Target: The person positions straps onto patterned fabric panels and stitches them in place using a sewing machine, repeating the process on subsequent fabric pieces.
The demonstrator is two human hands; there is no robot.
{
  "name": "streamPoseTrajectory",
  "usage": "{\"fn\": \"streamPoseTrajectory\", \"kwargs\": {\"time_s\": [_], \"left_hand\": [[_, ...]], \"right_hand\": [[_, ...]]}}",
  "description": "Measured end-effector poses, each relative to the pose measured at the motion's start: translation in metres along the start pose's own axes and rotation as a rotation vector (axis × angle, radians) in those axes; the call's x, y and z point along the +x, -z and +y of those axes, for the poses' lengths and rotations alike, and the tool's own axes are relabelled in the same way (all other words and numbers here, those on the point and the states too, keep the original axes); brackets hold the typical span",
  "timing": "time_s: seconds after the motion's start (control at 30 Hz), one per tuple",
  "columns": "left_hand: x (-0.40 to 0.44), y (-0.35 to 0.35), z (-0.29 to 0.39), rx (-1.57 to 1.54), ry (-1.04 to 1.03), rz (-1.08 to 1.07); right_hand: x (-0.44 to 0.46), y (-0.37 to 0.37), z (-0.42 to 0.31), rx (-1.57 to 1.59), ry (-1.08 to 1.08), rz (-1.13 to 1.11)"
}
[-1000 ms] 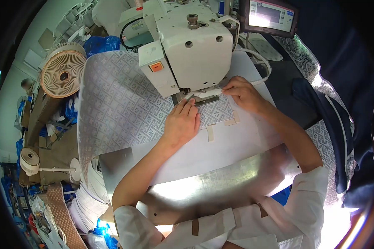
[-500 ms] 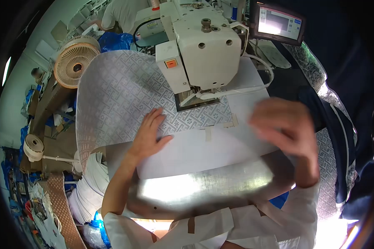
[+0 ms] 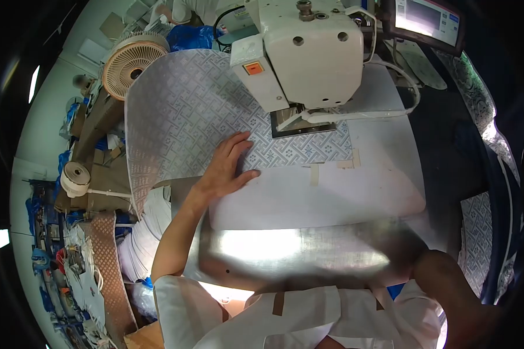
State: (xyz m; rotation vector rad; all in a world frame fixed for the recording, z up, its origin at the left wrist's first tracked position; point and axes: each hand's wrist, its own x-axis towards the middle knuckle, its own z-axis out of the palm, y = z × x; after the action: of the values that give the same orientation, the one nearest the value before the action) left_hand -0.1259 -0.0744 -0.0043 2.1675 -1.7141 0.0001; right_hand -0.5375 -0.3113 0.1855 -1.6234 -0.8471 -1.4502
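My left hand (image 3: 224, 168) lies on the grey patterned fabric (image 3: 180, 116), fingers stretched out and thumb apart, near the fabric's border with a white sheet (image 3: 308, 200). It holds nothing. Strips of beige tape (image 3: 314, 174) stick to the sheet and fabric edge. Just beyond the fingers, a white sewing machine (image 3: 311, 58) stands over the fabric, its dark rectangular clamp frame (image 3: 303, 130) down against the cloth. My right forearm (image 3: 454, 291) bends toward the dark lower right corner; the hand itself cannot be made out there.
A shiny metal table edge (image 3: 308, 256) runs in front of my body. The control screen (image 3: 428, 22) stands back right. Fans (image 3: 135, 65) stand on the left, above piled white cloth (image 3: 148, 232). More patterned fabric (image 3: 477, 238) hangs at right. Another person's sleeve (image 3: 195, 9) shows behind.
My right hand has moved from above the white sheet down and right, out of sight. My left hand stays on the fabric. The whole view has shifted slightly.
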Motion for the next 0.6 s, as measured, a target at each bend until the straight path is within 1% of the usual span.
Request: {"fn": "streamPoseTrajectory", "kwargs": {"time_s": [0.03, 0.13, 0.23, 0.33, 0.43, 0.47, 0.5, 0.53, 0.57, 0.6], "left_hand": [[0.002, 0.0, 0.002, 0.024, 0.008, -0.013], [0.008, -0.006, 0.0, 0.065, 0.01, -0.009], [0.005, -0.002, -0.007, 0.14, 0.012, 0.023], [0.009, 0.007, -0.007, 0.316, -0.045, -0.103], [0.007, 0.004, -0.016, 0.39, -0.087, -0.092], [0.004, 0.004, -0.02, 0.426, -0.106, -0.091], [0.002, 0.007, -0.024, 0.432, -0.097, -0.084], [0.002, 0.012, -0.03, 0.377, -0.033, -0.104], [0.0, 0.02, -0.037, 0.329, 0.031, -0.123], [-0.005, 0.029, -0.042, 0.283, 0.098, -0.145]], "right_hand": [[-0.001, 0.004, 0.0, -0.002, 0.002, -0.008], [-0.006, 0.018, 0.004, -0.014, 0.132, -0.013], [-0.004, 0.015, 0.015, 0.038, 0.164, -0.102], [0.006, 0.008, 0.025, 0.055, 0.186, -0.169], [0.006, 0.009, 0.024, 0.036, 0.197, -0.191], [0.007, 0.013, 0.025, 0.055, 0.169, -0.26], [0.009, 0.018, 0.026, 0.076, 0.144, -0.333], [0.011, 0.019, 0.028, 0.098, 0.122, -0.407], [0.01, 0.016, 0.028, 0.109, 0.139, -0.408], [0.009, 0.011, 0.026, 0.119, 0.113, -0.31]]}}
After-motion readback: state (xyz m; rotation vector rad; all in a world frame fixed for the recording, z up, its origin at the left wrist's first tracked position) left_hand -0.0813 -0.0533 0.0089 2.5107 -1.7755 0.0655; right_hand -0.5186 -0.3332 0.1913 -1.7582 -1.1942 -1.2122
